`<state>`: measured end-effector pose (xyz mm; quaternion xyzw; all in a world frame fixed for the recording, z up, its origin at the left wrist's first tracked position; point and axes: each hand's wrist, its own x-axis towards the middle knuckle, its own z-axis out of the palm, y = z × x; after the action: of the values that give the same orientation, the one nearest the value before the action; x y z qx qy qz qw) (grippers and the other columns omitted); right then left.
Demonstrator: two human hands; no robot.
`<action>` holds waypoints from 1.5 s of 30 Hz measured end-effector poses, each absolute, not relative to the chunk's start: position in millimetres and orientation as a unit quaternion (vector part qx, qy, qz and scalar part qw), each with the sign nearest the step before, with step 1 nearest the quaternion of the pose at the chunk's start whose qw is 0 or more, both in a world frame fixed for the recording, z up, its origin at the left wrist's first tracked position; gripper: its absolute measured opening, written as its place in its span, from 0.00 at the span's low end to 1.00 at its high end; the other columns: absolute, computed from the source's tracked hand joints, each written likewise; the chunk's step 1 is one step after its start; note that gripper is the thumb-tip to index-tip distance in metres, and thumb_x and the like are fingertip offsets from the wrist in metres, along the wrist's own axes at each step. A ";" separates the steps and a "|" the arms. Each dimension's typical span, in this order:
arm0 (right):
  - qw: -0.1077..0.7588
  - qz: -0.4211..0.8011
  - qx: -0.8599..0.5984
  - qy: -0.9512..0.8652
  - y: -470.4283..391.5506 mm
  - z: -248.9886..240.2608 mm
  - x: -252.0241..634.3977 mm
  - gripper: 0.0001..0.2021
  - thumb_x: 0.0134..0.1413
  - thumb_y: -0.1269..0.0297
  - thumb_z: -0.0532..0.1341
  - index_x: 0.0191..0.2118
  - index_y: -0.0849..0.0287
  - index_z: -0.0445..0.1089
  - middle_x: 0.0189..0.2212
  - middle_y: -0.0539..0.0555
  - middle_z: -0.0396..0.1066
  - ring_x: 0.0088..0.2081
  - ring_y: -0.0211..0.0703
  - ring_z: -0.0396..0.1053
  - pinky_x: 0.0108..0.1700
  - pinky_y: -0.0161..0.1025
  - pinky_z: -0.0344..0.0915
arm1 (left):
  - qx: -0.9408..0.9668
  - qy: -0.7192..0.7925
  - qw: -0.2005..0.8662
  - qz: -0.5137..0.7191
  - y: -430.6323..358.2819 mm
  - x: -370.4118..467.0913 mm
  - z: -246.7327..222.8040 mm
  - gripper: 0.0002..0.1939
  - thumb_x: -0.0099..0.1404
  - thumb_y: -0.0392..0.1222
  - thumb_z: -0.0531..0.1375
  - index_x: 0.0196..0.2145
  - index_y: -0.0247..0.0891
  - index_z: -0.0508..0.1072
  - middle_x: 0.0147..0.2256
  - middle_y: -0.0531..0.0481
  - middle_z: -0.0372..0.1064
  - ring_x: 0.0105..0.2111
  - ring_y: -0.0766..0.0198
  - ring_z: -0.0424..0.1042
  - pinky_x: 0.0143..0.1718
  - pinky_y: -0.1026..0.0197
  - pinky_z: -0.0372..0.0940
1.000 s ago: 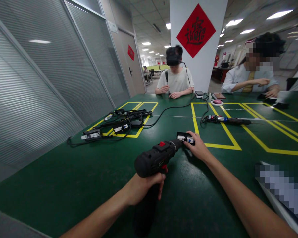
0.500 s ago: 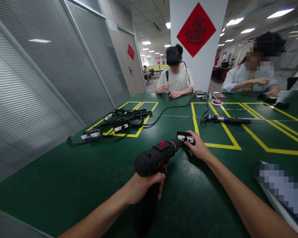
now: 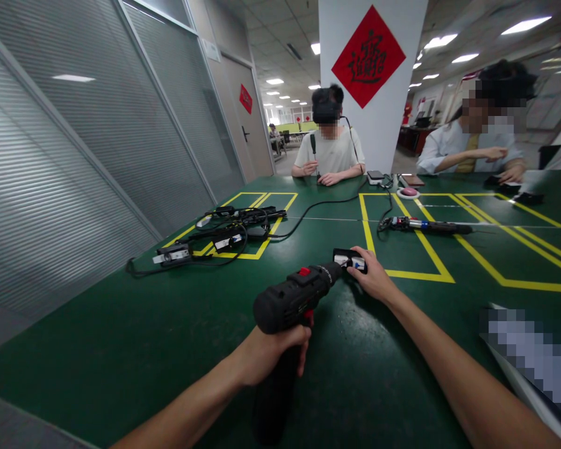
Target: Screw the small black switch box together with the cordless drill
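Note:
A black power drill (image 3: pixel 285 302) with red parts is in my left hand (image 3: pixel 275 352), whose fingers are wrapped round its grip. Its chuck points away and to the right, and the tip reaches a small black case (image 3: pixel 350 260) with white and blue parts inside. My right hand (image 3: pixel 371 274) pinches the right side of that case, thumb in front and fingers behind. Whether the drill tip touches a part inside is too small to tell. The case is at the middle of the green table (image 3: pixel 168 337).
Black devices with cables (image 3: pixel 234 231) lie at the left in yellow tape. A cabled tool (image 3: pixel 425 226) lies back right. At the right edge is a pale blurred object (image 3: pixel 533 362). Across the table sit two people; one holds a screwdriver (image 3: pixel 313 146).

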<state>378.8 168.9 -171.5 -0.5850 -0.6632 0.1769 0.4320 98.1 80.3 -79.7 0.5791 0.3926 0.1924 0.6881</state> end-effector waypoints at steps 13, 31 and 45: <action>0.431 0.173 -0.585 -0.665 168.3 -170.7 378.1 0.23 0.53 0.64 0.60 0.56 0.55 0.61 0.49 0.56 0.62 0.51 0.48 0.64 0.57 0.47 0.59 | 0.565 0.415 0.687 0.192 77.7 99.8 -77.6 0.14 0.60 0.44 0.58 0.41 0.34 0.66 0.23 0.53 0.66 0.21 0.65 0.68 0.26 0.61 0.63; 0.432 0.170 -0.592 -0.659 169.6 -170.9 378.3 0.24 0.51 0.65 0.60 0.56 0.52 0.63 0.52 0.56 0.62 0.54 0.49 0.63 0.59 0.48 0.58 | 0.572 0.393 0.695 0.191 79.5 97.7 -78.7 0.19 0.62 0.44 0.57 0.49 0.33 0.65 0.24 0.54 0.66 0.22 0.65 0.69 0.27 0.60 0.63; 0.427 0.169 -0.596 -0.659 168.5 -170.3 376.9 0.24 0.52 0.65 0.60 0.56 0.54 0.61 0.50 0.56 0.62 0.53 0.50 0.63 0.58 0.49 0.58 | 0.563 0.403 0.694 0.196 78.8 99.5 -78.9 0.14 0.60 0.45 0.58 0.42 0.34 0.66 0.23 0.53 0.66 0.20 0.65 0.69 0.25 0.62 0.63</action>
<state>376.9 168.5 -170.3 -0.5955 -0.6590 0.1695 0.4271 99.5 78.8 -78.9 0.5631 0.4031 0.1961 0.6943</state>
